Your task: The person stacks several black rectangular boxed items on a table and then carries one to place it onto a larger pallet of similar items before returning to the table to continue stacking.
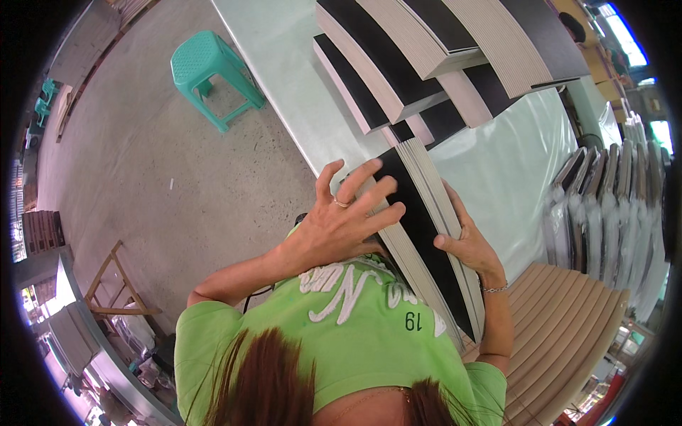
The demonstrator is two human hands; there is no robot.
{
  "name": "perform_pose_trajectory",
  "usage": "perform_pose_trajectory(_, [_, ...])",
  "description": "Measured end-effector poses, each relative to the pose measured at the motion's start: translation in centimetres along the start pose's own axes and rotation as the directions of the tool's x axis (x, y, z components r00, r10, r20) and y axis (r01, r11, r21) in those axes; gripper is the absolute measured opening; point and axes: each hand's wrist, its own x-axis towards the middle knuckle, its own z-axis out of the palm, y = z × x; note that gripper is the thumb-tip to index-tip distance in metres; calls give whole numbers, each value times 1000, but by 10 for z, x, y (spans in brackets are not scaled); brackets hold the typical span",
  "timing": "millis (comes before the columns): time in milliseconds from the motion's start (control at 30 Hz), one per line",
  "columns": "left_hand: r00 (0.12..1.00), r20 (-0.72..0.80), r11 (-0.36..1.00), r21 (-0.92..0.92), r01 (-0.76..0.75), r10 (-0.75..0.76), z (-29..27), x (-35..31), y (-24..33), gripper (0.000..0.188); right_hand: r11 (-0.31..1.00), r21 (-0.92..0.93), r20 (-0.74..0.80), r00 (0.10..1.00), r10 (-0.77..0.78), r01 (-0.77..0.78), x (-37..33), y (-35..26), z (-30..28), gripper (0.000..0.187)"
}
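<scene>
A black-and-cream stack of layered boards stands slanted at the near end of the pale green table, its upper end over the tabletop and its lower end against the person's green shirt. Cream layered edges run along both sides of its black face. The right hand grips the stack's side toward the middle of the table, thumb on the layered edges; most of its fingers are hidden behind. The left hand, by the table's left edge, is spread with bent fingers, fingertips at the black face; whether they press cannot be told, and the thumb is partly covered.

More stacks occupy the table's far part, cut off by the upper rim. To their right and nearer, a stretch of tabletop gives side room as far as the plastic-wrapped panels beyond the table's right side. Left of the table, concrete floor opens widely around a green stool. Tan boards fan out right of the table's near end.

White raised script and small dark digits show upside down on the shirt, partly creased. Goods well left of the table are warped and hard to make out.
</scene>
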Motion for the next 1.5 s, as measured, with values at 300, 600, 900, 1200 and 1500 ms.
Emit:
perform_pose_trajectory(300, [979, 195, 997, -64, -39, 51, -1, 16, 1, 96, 996, -90, 8, 1000, 4, -3, -1, 0, -1, 100])
perform_pose_trajectory(600, [985, 170, 998, -61, -35, 45, 0, 9, 0, 91, 997, -78, 9, 1000, -22, 23, -1, 3, -1, 100])
perform_pose_trajectory(900, [987, 155, 997, -66, -25, 35, -2, 6, 1, 93, 996, -84, -12, 1000, -9, 8, -1, 5, 1, 104])
perform_pose_trajectory(1200, [985, 171, 996, -91, 13, 2, -1, 7, 4, 93, 997, -82, -12, 1000, -5, 4, -1, 2, 1, 106])
perform_pose_trajectory(1500, [980, 199, 997, -72, 26, -11, -5, 8, 6, 95, 998, -65, -12, 1000, -11, 10, -2, 2, 3, 105])
